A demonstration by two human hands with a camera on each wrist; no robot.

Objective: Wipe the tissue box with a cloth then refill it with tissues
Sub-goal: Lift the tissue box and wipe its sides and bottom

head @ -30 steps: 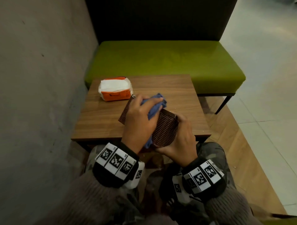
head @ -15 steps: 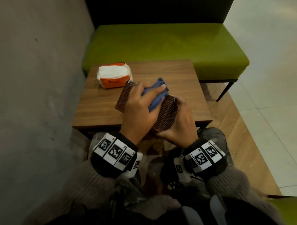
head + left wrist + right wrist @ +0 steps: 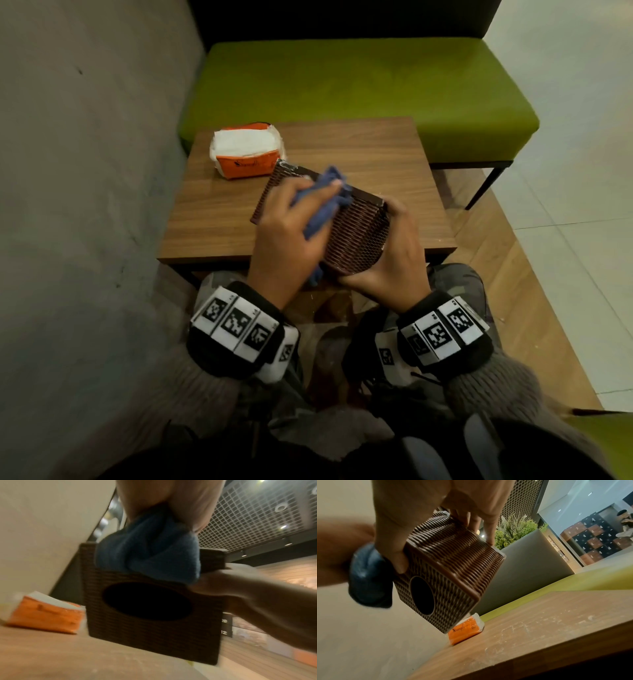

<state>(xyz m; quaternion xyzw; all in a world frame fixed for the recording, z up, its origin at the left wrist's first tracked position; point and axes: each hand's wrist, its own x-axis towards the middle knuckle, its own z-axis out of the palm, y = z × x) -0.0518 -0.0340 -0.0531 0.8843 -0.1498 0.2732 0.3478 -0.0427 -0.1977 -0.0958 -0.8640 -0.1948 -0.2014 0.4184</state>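
This looks like a sitting corner in a big public building, maybe a café or lounge. A green padded bench (image 3: pixel 359 92) stands behind a small wooden table (image 3: pixel 342 147) by a grey wall (image 3: pixel 85 171). Farther off are a grid ceiling (image 3: pixel 248 520) with round lights, leafy plants (image 3: pixel 517 530), and numbered lockers (image 3: pixel 594 536).

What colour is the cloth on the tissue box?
Blue cloth; the left wrist view shows it best.
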